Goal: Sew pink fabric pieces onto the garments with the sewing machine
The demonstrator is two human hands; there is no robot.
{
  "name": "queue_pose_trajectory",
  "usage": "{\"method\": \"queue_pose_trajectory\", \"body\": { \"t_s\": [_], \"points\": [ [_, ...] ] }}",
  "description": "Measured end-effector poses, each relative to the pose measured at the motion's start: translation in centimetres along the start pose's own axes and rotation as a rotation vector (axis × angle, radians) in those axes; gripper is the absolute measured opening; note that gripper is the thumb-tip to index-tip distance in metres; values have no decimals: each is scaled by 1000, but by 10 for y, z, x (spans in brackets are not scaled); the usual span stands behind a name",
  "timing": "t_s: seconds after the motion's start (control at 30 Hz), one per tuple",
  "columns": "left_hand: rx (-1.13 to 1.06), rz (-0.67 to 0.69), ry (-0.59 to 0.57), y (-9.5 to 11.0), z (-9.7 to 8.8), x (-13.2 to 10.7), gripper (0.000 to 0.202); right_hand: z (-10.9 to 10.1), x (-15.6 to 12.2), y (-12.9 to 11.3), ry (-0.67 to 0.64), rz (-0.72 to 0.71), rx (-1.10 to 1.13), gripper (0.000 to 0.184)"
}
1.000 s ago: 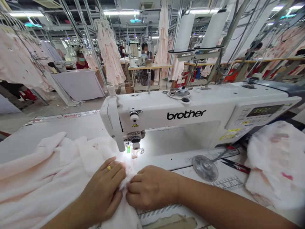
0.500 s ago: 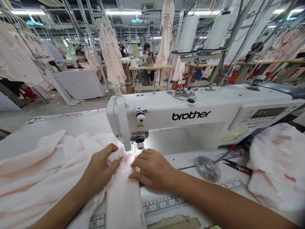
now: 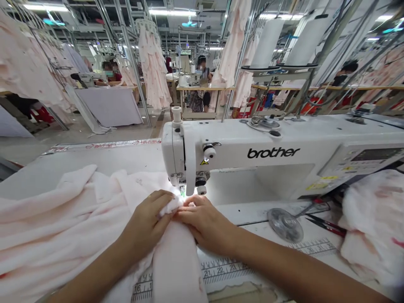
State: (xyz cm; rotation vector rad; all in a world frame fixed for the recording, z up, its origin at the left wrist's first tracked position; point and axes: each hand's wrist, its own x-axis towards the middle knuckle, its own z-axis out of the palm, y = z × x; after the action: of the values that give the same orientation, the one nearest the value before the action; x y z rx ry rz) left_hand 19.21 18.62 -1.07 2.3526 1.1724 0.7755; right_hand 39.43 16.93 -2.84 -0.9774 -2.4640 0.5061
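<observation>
A pale pink garment (image 3: 63, 223) lies across the sewing table, one strip of it running toward me between my hands. My left hand (image 3: 148, 225) is closed on a bunched bit of this fabric just left of the needle. My right hand (image 3: 202, 219) presses the fabric down with its fingers together, fingertips at the presser foot (image 3: 184, 194) of the white Brother sewing machine (image 3: 271, 155). The needle itself is hidden behind my fingers and the glare of the machine lamp.
A metal disc (image 3: 285, 224) and red-handled scissors (image 3: 326, 225) lie on the table to the right. A heap of pink printed fabric (image 3: 372, 227) sits at the far right. A ruler strip (image 3: 221, 269) runs along the table's front. Other workers sit at machines behind.
Both hands have moved forward from the table's front up to the presser foot, bringing the fabric edge with them. My view has shifted left, so the machine sits further right.
</observation>
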Motion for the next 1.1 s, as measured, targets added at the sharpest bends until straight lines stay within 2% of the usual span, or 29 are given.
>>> {"method": "queue_pose_trajectory", "body": {
  "t_s": [0.1, 0.27, 0.33, 0.43, 0.57, 0.7, 0.9, 1.0, 1.1],
  "points": [
    [25, -47, -53, 1, 0, -4, 17, -7, 2, 8, -97, -132, -12, 38],
    [90, -145, -113, -1, 1, -8, 23, -16, -3, 20, -70, -304, -164, 24],
    [134, -144, -115, -3, 1, -9, 24, -21, -6, 24, -64, -385, -240, 18],
    [209, -71, -112, -7, 2, -11, 22, -27, -8, 30, -80, -459, -303, 27],
    [303, 81, -70, -13, 3, -15, 25, -27, -7, 33, -63, -439, -391, 32],
    [337, 250, -12, -15, 4, -17, 27, -26, -8, 31, -92, -342, -370, 15],
    [407, 421, -140, -12, 6, -16, 37, -27, -9, 29, -142, -284, -316, 16],
    [405, 453, -159, -8, 7, -13, 40, -26, -9, 29, -150, -298, -317, 23],
    [363, 475, -159, -5, 6, -10, 38, -26, -9, 29, -148, -306, -320, 22]
  ]
}}
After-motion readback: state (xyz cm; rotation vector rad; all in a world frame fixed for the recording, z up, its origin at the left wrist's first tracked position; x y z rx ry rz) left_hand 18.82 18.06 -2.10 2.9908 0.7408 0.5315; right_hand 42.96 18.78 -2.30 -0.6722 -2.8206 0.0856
